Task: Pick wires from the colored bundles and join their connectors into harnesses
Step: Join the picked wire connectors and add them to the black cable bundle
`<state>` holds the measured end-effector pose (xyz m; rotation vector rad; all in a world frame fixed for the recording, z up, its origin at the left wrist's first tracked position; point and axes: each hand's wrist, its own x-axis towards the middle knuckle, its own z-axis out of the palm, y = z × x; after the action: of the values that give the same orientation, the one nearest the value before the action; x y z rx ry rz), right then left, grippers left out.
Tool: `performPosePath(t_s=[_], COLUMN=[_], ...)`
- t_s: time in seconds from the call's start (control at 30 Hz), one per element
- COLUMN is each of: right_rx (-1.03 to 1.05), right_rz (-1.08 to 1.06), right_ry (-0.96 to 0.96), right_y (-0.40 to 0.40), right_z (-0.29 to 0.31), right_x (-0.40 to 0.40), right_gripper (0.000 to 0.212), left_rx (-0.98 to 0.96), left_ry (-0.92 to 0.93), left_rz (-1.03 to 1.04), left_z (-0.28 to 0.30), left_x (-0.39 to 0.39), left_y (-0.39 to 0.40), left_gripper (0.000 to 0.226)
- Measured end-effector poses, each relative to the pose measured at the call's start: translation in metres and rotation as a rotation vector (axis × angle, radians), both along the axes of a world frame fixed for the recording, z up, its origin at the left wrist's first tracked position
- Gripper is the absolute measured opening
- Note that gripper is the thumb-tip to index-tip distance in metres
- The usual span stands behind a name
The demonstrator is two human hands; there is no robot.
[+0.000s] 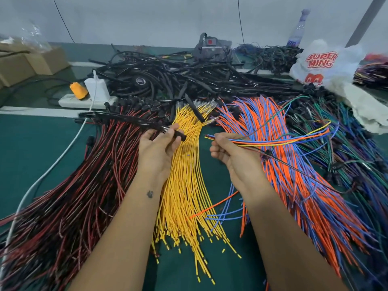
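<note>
Both hands held work above the wire bundles, with the threading step open to slips.

The left hand point(159, 148) gripped a black sleeve point(134, 122) in curled fingers; the right hand point(225, 152) pinched a small bunch of picked wires point(273, 141), tips just short of the sleeve's mouth. Those loose tips could splay and miss it, or the trailing lengths could snag the orange-and-blue bundle point(294, 175) under the right fingers. A yellow bundle point(189, 185) lay between the hands, a red-and-black bundle point(84, 185) left of them, all on a green tabletop point(42, 148) before a pale wall point(147, 17).
</note>
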<state>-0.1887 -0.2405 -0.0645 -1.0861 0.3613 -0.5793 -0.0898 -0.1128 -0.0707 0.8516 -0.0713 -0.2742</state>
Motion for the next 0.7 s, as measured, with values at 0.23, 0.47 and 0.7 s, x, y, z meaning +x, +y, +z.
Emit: performPosePath(t_s=[0.23,0.47,0.7], right_rx=[-0.025,-0.031,-0.027], right_rz=[0.050,0.103,0.103], right_ry=[-0.009,-0.088,-0.091], right_y=[0.003,0.006,0.009], right_z=[-0.003,-0.004,-0.004], right_x=[0.002,0.004,0.006], right_gripper=[0.009,0.011,0.012], left_rx=[0.167,0.180,0.170], left_ry=[-0.136,-0.216,-0.204], left_rz=[-0.099,-0.189,-0.330], left_z=[0.002,0.007,0.009], left_x=[-0.008,-0.016,-0.019], left_y=[-0.002,-0.002,-0.001], left_gripper=[0.009,0.007,0.028])
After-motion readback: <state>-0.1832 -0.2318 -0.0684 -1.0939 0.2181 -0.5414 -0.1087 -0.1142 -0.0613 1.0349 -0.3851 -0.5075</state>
